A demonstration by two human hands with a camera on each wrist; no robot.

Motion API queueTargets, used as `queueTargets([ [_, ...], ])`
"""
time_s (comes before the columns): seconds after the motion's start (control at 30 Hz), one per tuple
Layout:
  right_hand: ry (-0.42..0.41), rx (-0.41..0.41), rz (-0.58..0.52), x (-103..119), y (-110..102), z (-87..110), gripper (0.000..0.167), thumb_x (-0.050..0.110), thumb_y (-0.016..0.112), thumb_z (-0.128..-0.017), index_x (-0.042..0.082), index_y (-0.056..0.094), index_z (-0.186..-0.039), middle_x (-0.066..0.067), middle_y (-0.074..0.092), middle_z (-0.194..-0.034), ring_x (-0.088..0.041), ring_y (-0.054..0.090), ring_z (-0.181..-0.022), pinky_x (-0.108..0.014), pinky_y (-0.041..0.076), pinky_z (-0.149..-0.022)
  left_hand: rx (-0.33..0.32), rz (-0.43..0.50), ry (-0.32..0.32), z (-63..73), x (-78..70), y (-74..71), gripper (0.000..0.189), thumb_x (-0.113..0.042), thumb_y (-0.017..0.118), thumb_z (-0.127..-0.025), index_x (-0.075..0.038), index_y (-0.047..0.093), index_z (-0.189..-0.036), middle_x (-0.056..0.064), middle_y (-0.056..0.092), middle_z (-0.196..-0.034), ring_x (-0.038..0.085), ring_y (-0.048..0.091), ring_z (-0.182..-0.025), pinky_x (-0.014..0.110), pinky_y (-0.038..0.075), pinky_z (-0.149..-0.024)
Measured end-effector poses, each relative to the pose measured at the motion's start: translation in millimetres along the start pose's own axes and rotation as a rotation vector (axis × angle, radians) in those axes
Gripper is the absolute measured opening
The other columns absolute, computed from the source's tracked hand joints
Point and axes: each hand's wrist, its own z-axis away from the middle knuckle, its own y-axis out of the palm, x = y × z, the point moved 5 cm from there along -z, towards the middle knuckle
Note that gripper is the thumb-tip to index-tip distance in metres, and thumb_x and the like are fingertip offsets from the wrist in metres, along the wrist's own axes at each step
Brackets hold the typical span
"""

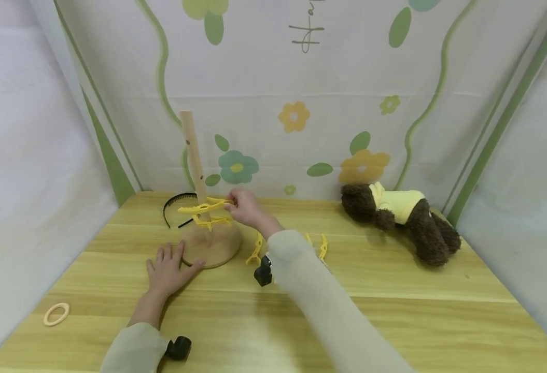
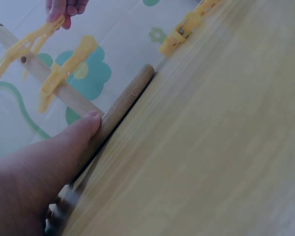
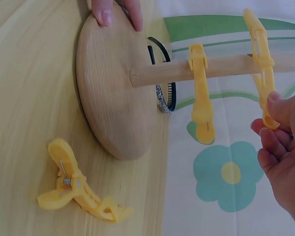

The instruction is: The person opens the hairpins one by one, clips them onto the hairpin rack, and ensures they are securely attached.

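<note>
A wooden post rises from a round wooden base at the left of the table. My left hand rests against the near left edge of the base, fingers spread, its thumb lying on top. With thumb and fingertips, my right hand pinches one end of a yellow spring clip. The clip lies across the post, above a second yellow clip that sits on the post lower down. Whether the upper clip's jaws bite the post, I cannot tell.
A loose yellow clip lies right of the base, and more yellow clip parts show beyond my right forearm. Behind the base lies a black toothed headband. A pale ring is at front left, a brown teddy bear at back right.
</note>
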Motion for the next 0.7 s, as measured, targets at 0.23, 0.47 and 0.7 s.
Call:
queueTargets([
  [0.23,0.027,-0.013,-0.016,2.8,4.9,-1.8,0.015,0.015,0.058,-0.084,0.001,0.057,-0.090,-0.002,0.051,-0.074,-0.013,0.047,-0.066,-0.020,0.039,-0.055,-0.007,0.006,0.001,0.9,-0.9,-0.6,0.089,-0.062,0.044,-0.077,0.000,0.021,-0.135,0.034,0.010,-0.134,0.048,0.003,-0.121,0.065,-0.006,-0.086],
  [0.47,0.038,-0.023,-0.032,3.7,6.5,-0.5,0.025,0.016,0.059,-0.083,-0.003,0.057,-0.099,-0.005,0.054,-0.082,-0.012,0.051,-0.070,-0.018,0.042,-0.058,0.000,0.010,-0.002,1.6,-1.9,-1.3,0.089,-0.062,0.044,-0.077,0.000,0.020,-0.135,0.033,0.010,-0.134,0.048,0.003,-0.121,0.065,-0.006,-0.086],
  [0.7,0.031,-0.041,-0.023,3.2,5.1,0.5,0.032,0.018,0.060,-0.082,-0.003,0.056,-0.106,-0.008,0.055,-0.091,-0.012,0.050,-0.075,-0.019,0.041,-0.063,0.001,0.012,0.000,1.7,-2.5,-2.2,0.089,-0.062,0.044,-0.077,0.000,0.020,-0.136,0.033,0.010,-0.134,0.048,0.003,-0.121,0.065,-0.006,-0.086],
])
